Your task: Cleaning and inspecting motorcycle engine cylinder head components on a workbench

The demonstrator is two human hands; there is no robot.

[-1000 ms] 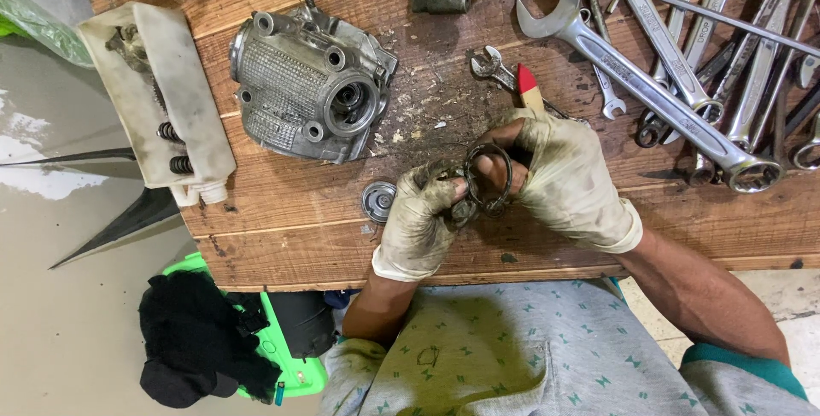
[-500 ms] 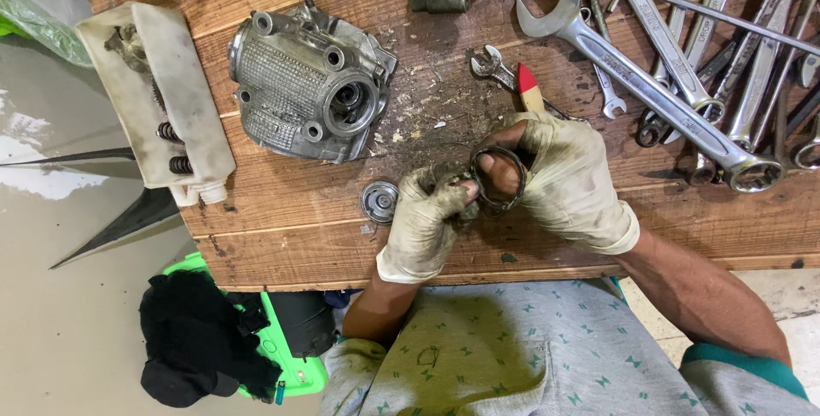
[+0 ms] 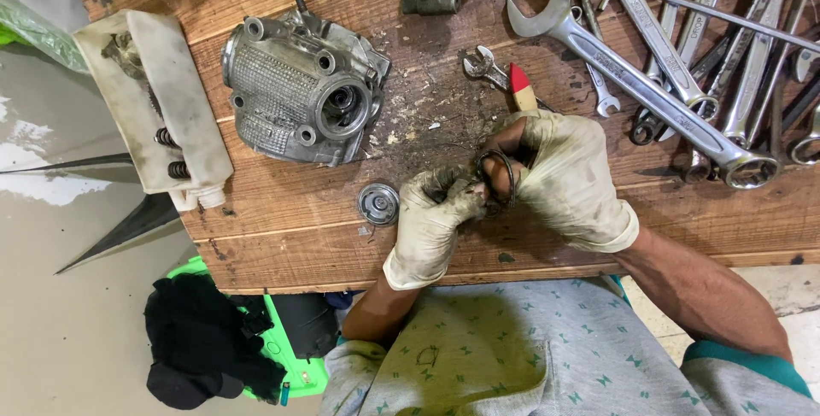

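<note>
We have the dark ring (image 3: 498, 178) pinched upright in our right hand (image 3: 568, 181) grip above the desk (image 3: 282, 228), left hand (image 3: 434, 215) fingertips closed on its left edge, probably.

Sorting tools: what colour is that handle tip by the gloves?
Red handle tip, head view.

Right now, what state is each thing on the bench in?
Left hand: gloved, gripping a small dirty part.
Right hand: gloved, pinching a dark ring.
Engine cover: lying on the bench, untouched.
Round cap: lying flat beside the left hand.
White tray: overhangs the bench edge, holds springs.
Wrenches: loose pile, untouched.
Red-tipped tool: partly hidden behind the right hand.
</note>
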